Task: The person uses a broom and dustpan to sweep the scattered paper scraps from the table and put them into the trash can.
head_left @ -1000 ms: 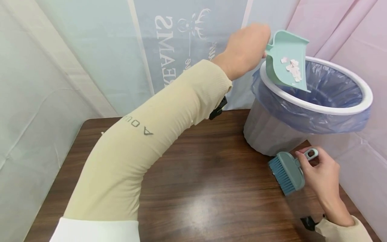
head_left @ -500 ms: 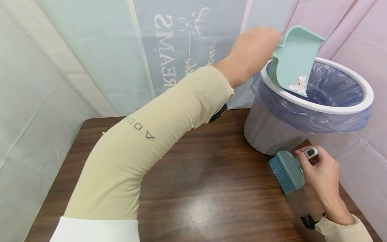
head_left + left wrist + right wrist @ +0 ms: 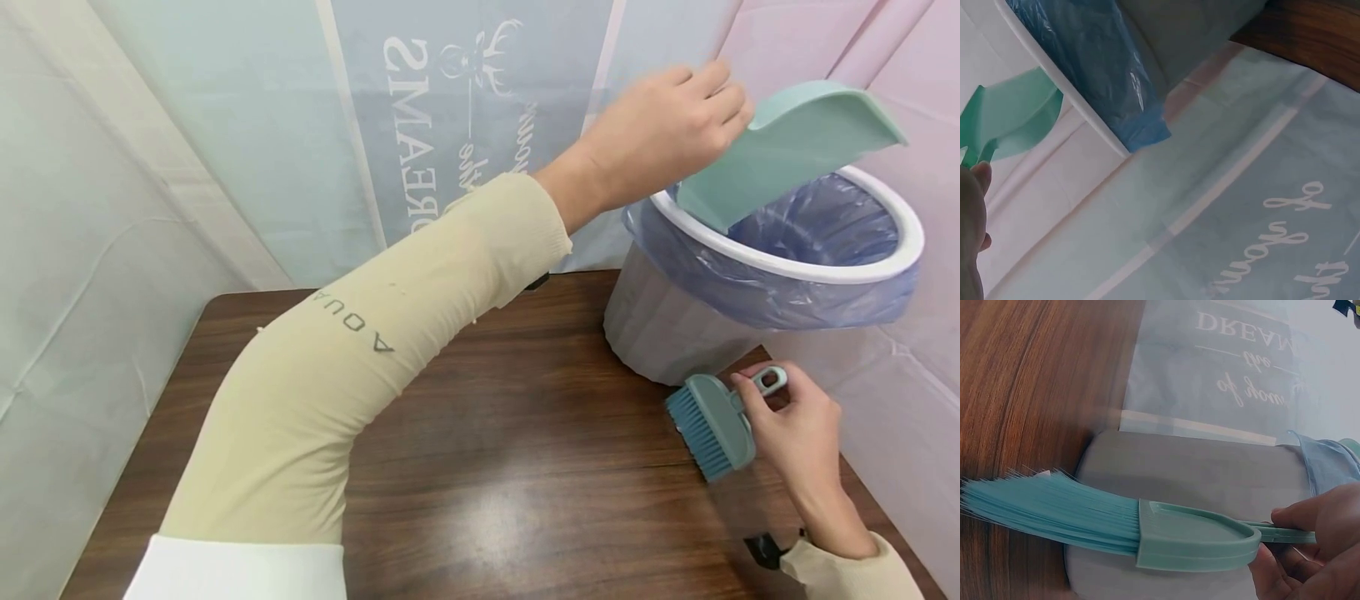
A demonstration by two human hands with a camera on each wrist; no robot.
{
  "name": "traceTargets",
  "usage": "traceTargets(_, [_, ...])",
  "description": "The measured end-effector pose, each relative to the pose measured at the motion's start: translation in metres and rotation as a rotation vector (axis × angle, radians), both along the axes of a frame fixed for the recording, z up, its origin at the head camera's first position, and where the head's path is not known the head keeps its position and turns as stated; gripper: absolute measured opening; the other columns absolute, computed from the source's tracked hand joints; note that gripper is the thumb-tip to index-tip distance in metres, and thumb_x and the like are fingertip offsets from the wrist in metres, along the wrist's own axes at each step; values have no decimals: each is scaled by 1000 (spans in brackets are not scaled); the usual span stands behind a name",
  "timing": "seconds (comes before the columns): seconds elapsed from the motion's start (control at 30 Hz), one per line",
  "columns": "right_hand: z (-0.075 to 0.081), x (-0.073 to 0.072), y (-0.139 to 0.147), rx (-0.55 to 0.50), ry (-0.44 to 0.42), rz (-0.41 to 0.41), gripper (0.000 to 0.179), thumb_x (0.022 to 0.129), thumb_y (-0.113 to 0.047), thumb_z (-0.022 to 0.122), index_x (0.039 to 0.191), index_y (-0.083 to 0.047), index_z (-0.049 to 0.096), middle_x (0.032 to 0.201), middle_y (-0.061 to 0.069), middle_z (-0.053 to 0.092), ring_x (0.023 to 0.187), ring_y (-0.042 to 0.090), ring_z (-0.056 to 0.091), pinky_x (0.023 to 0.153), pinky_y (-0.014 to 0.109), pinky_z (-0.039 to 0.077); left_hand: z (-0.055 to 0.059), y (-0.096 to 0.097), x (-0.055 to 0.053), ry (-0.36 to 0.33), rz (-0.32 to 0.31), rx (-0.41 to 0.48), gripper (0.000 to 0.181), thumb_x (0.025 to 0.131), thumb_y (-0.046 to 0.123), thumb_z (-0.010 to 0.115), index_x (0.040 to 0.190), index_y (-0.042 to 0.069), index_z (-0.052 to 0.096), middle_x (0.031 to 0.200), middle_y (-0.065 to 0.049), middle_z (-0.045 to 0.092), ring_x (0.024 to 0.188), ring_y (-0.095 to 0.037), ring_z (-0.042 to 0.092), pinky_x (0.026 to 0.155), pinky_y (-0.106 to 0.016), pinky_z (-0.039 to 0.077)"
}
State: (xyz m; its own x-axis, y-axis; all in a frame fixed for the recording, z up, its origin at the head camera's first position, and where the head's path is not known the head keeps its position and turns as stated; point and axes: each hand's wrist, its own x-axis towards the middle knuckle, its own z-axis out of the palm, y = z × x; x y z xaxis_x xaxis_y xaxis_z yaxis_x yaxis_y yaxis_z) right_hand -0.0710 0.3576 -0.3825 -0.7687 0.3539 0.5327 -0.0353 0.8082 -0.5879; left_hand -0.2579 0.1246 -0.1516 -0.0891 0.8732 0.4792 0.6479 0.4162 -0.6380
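Observation:
My left hand (image 3: 667, 125) grips the handle of a mint-green dustpan (image 3: 787, 146), the handle itself mostly hidden by the fingers. Steeply tilted, the dustpan dips its lower edge inside the rim of a grey bin (image 3: 667, 325) lined with a blue plastic bag (image 3: 817, 300). No scraps show on the dustpan's visible face. In front of the bin, my right hand (image 3: 802, 433) pinches the handle of a small brush (image 3: 720, 421) between thumb and fingers. The blue bristles (image 3: 1054, 509) point down to the table, with a small pale scrap (image 3: 1044, 473) beside them.
The bin stands on the back right of a brown wooden table (image 3: 510, 467). Pale cloth walls (image 3: 247, 150) with mirrored lettering close in the back and left; pink cloth (image 3: 900, 400) hangs at the right. Tiny bits cling to my left sleeve (image 3: 375, 325).
My left hand has moved right and turned the dustpan over the bin. Pale scraps that lay on the dustpan slid to its edge and are out of sight. The right hand and brush stay put.

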Motion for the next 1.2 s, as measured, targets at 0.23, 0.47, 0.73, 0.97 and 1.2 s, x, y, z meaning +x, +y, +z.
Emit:
traceTargets(0.23, [1, 1, 0, -2, -3, -8, 9, 87, -8, 79, 91, -6, 71, 66, -32, 53, 56, -13, 47, 52, 7, 35, 0, -1, 1, 18, 1, -3, 62, 102, -13, 10, 138, 1, 58, 127, -9, 65, 116, -26, 58, 86, -31, 50])
traceTargets(0.47, [0, 1, -1, -1, -8, -10, 9, 88, -8, 79, 92, -6, 71, 66, -31, 53, 56, -11, 47, 51, 8, 35, 4, -3, -1, -64, 26, -5, 57, 105, -10, 13, 142, 1, 54, 132, -10, 62, 121, -27, 55, 96, -34, 50])
traceTargets(0.73, [1, 1, -1, 6, 0, -4, 9, 88, -7, 78, 92, -5, 71, 68, -32, 52, 57, -12, 47, 52, 8, 35, 8, -5, -2, -128, 72, 5, 51, 108, -5, 19, 146, 4, 51, 137, -8, 60, 124, -26, 53, 102, -33, 49])
traceTargets(0.97, [0, 1, -1, 2, 3, 3, 8, 88, -6, 78, 92, -5, 71, 68, -33, 53, 57, -13, 48, 52, 7, 36, 15, -3, -1, -318, 200, -6, 40, 110, 7, 40, 149, 7, 49, 142, -3, 57, 128, -21, 51, 108, -25, 44])
traceTargets(1.2, [0, 1, -1, 5, 10, 4, 9, 87, -6, 78, 91, -5, 71, 68, -32, 53, 56, -12, 47, 52, 7, 35, 21, -6, -2, -719, 329, 78, 22, 108, 25, 51, 129, 20, 58, 129, 8, 58, 118, -7, 49, 104, -16, 38])
